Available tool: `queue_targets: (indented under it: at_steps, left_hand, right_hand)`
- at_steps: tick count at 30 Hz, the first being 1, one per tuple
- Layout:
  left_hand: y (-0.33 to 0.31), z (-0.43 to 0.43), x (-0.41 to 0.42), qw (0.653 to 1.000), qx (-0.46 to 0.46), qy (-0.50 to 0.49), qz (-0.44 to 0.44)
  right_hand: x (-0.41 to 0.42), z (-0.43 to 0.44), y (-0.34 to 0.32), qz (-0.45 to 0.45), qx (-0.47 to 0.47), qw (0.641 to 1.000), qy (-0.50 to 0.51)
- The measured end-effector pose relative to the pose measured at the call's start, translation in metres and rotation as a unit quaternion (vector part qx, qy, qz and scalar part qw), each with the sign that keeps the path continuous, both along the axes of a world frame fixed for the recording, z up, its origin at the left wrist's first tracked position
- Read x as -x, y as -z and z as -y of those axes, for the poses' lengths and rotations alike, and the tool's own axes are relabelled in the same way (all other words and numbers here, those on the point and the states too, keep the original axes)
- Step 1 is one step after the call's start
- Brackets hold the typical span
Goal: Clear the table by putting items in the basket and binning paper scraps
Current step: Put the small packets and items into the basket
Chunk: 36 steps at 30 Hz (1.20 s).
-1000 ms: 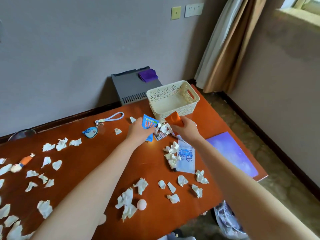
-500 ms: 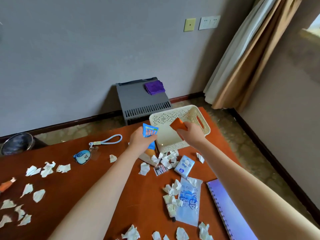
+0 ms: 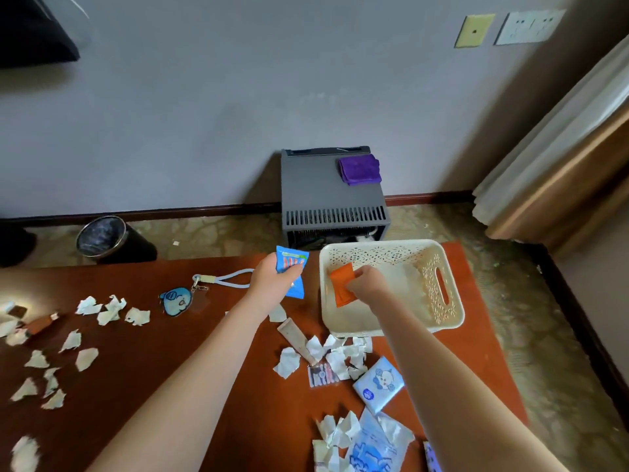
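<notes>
A cream perforated basket (image 3: pixel 439 291) stands at the far right of the brown table (image 3: pixel 153 362). My right hand (image 3: pixel 366 284) reaches inside it, shut on an orange packet (image 3: pixel 341 286) low over the basket floor. My left hand (image 3: pixel 275 279) is just left of the basket, gripping a blue packet (image 3: pixel 291 272) above the table. Several white paper scraps (image 3: pixel 112 310) lie scattered over the table. A black bin (image 3: pixel 102 238) sits on the floor beyond the table's far edge.
On the table lie a blue keychain with a lanyard (image 3: pixel 175 301), a beige tube (image 3: pixel 294 337), a tissue pack (image 3: pixel 378 383), a clear blue-printed bag (image 3: pixel 374 444) and an orange-tipped tube (image 3: pixel 39 323). A grey box with a purple cloth (image 3: pixel 332 195) stands by the wall.
Both hands moved away from me toward the basket. My right hand carried the orange packet from the rim down inside it. The view tilted, showing the bin and floor.
</notes>
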State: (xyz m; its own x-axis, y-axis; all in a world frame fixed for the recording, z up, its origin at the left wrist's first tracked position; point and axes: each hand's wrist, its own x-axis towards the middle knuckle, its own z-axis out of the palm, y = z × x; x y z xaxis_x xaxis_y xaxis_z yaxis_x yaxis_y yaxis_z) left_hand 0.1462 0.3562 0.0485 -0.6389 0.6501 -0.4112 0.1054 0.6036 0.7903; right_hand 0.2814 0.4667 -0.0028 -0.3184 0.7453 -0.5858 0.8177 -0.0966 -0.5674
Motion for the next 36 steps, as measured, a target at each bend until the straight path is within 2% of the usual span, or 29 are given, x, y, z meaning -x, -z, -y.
queue_targets:
  at_steps: [5, 11, 13, 14, 16, 19, 21, 23, 26, 29, 33, 36]
  left_hand:
    - [0.006, -0.010, 0.003, 1.000, -0.003, -0.006, 0.008]
    - [0.007, -0.026, -0.009, 0.999, -0.028, 0.013, 0.008]
    - [0.006, -0.031, -0.015, 0.999, -0.038, 0.025, 0.011]
    - [0.005, -0.033, -0.018, 0.999, -0.042, 0.031, 0.013]
    - [0.003, -0.039, -0.025, 0.998, -0.050, 0.040, 0.015]
    - [0.004, -0.050, -0.038, 0.997, -0.058, 0.045, 0.007]
    - [0.006, -0.056, -0.048, 0.997, -0.052, 0.053, -0.015]
    - [0.008, -0.061, -0.057, 0.996, -0.043, 0.067, -0.035]
    - [0.010, -0.059, -0.062, 0.988, -0.045, 0.089, -0.115]
    - [0.017, -0.046, -0.048, 0.969, -0.012, 0.109, -0.219]
    - [0.033, -0.026, -0.034, 0.975, 0.060, 0.158, -0.144]
    - [0.037, -0.020, -0.038, 0.977, 0.056, 0.164, -0.125]
  right_hand:
    - [0.006, -0.001, 0.016, 0.021, -0.010, 0.999, -0.035]
    - [-0.003, -0.001, 0.021, 0.124, -0.097, 0.984, -0.081]
    - [-0.007, -0.002, 0.016, 0.113, -0.113, 0.985, -0.067]
    - [-0.009, -0.002, 0.013, 0.078, -0.115, 0.989, -0.044]
    - [-0.015, -0.003, 0.003, -0.062, -0.091, 0.994, 0.019]
    - [-0.031, -0.001, -0.018, -0.264, 0.022, 0.960, 0.085]
    - [-0.042, 0.002, -0.029, -0.313, 0.094, 0.942, 0.071]
    - [-0.049, 0.003, -0.031, -0.318, 0.098, 0.941, 0.056]
    - [-0.056, 0.000, -0.024, -0.284, 0.058, 0.954, 0.081]
    - [-0.060, -0.012, -0.005, -0.151, -0.001, 0.985, 0.077]
    - [-0.061, -0.023, 0.016, 0.017, 0.014, 0.999, 0.039]
    - [-0.052, -0.025, 0.023, 0.040, 0.021, 0.999, 0.020]
